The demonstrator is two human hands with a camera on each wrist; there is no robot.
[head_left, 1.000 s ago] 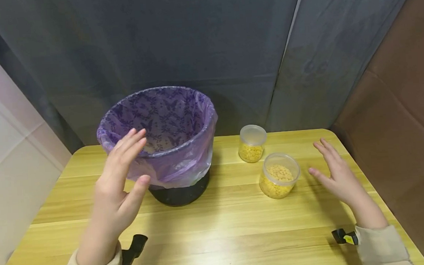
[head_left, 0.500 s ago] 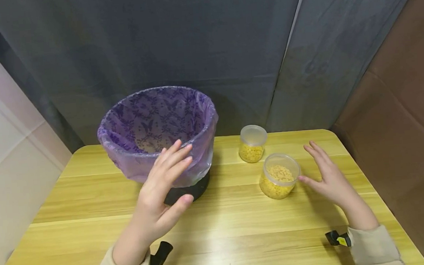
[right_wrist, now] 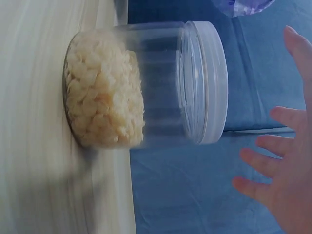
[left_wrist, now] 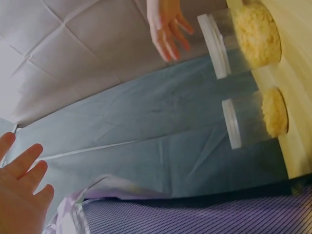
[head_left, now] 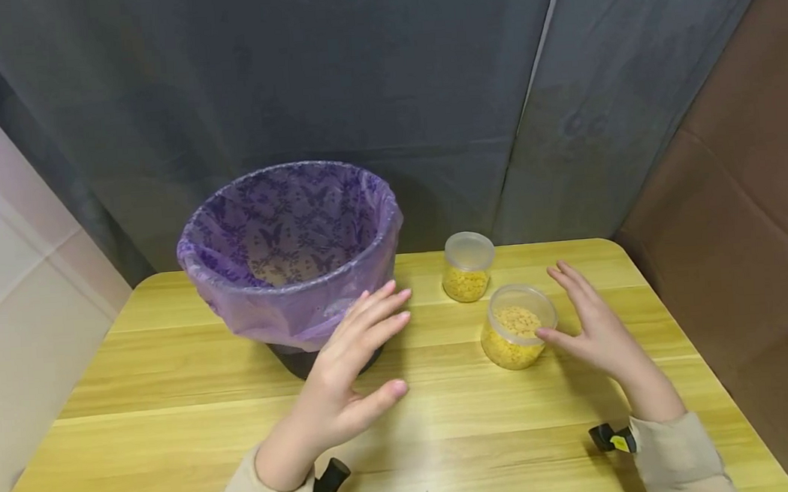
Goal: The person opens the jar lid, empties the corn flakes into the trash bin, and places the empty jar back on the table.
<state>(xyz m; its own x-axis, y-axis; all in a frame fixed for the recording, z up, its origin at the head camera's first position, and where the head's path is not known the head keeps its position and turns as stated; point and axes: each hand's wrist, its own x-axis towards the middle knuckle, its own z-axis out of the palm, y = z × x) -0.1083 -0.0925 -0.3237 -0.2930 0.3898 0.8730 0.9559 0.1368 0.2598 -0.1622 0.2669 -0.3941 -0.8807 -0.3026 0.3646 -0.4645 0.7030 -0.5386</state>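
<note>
A wide clear jar (head_left: 514,344) with a translucent lid, partly filled with small yellow pieces, stands upright on the table. My right hand (head_left: 599,335) hovers beside its right side, fingers spread, thumb tip overlapping the lid's edge in the head view. In the right wrist view that jar (right_wrist: 146,85) and my right hand (right_wrist: 292,156) show a gap between them. My left hand (head_left: 348,377) is in the air left of the jar, in front of the bin, fingers extended and holding nothing. Behind the wide jar is a narrower lidded jar (head_left: 467,279) with similar yellow pieces.
A black bin (head_left: 293,363) lined with a purple butterfly-print bag (head_left: 303,312) stands on the left of the wooden table (head_left: 176,455). A dark grey curtain (head_left: 329,69) hangs behind the table, and a brown panel (head_left: 747,254) runs along the right side.
My left hand has moved right, from beside the bin's rim to in front of the bin. My right hand has shifted left, closer to the wide jar. The jars stay in place.
</note>
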